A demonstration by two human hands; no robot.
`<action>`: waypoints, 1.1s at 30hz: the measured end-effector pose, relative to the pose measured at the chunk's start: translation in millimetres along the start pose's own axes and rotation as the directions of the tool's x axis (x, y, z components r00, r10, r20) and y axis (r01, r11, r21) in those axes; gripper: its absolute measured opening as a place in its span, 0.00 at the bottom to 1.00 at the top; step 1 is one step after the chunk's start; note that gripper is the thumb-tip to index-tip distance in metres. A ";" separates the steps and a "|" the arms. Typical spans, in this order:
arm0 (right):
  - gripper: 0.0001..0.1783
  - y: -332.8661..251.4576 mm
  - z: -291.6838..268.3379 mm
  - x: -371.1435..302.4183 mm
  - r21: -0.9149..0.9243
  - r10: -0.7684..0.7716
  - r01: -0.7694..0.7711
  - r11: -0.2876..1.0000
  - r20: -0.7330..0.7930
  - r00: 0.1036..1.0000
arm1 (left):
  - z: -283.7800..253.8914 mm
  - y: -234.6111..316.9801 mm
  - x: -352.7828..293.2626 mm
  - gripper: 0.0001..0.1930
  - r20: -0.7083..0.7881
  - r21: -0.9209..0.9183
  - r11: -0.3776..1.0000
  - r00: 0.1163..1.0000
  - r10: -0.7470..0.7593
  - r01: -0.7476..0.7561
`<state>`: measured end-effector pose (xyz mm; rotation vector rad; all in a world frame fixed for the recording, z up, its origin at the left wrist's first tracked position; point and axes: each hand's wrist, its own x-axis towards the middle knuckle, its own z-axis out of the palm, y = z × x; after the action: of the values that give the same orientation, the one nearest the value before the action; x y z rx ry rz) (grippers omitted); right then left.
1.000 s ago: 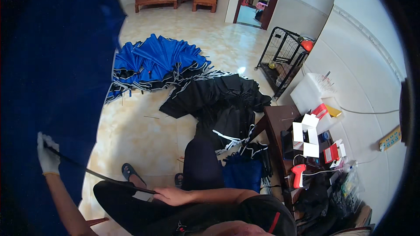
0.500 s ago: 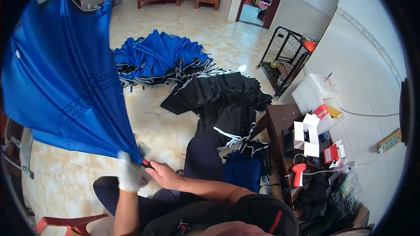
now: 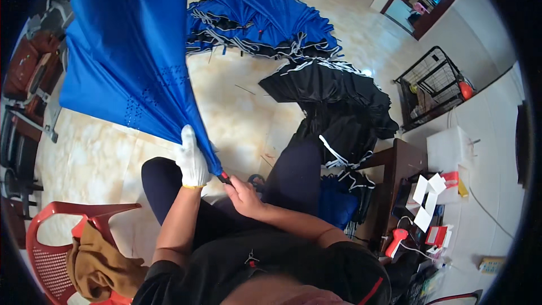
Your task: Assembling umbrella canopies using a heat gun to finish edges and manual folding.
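A partly folded blue umbrella (image 3: 127,51) slants up and to the left in front of me, its canopy loose and wide at the far end. My left hand (image 3: 192,161), in a white glove, is closed on the gathered cloth near the narrow end. The bare fingers of my right hand (image 3: 245,196) wrap round the black umbrella handle (image 3: 225,178), just below a red band. Rows of small dark marks run across the blue cloth.
Blue umbrellas (image 3: 276,17) and black umbrellas (image 3: 339,93) lie heaped on the tiled floor ahead. A red plastic chair (image 3: 48,260) with a brown cloth (image 3: 99,265) stands at left. On the right, a dark table (image 3: 403,161) carries an open white box (image 3: 423,203) and a red tag gun (image 3: 397,242).
My view has tilted down and turned left, bringing the red chair and brown cloth in. My left hand has moved farther up the canopy from the handle; my right hand keeps its grip.
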<state>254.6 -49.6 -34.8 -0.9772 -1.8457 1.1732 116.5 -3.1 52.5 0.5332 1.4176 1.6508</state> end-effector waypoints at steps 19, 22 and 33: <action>0.18 53.7 -12.4 617.7 -0.036 -0.029 0.014 0.999 -0.453 0.891 | -46.8 -29.1 209.8 0.23 0.425 0.594 0.777 0.902 -0.082 -0.209; 0.22 136.9 -26.0 618.9 -0.429 -0.228 -0.041 0.902 -0.557 0.798 | -39.0 -22.5 213.4 0.24 0.448 0.596 0.777 0.887 -0.113 -0.202; 0.15 278.1 -193.4 127.0 -0.146 0.256 -0.350 0.925 -0.440 0.861 | 17.9 -105.3 140.5 0.28 0.531 0.668 0.690 0.828 -0.179 -0.279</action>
<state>425.2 217.0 -209.9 -1.5639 -1.5297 0.8518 91.3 119.6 -71.8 1.4080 1.5470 0.7558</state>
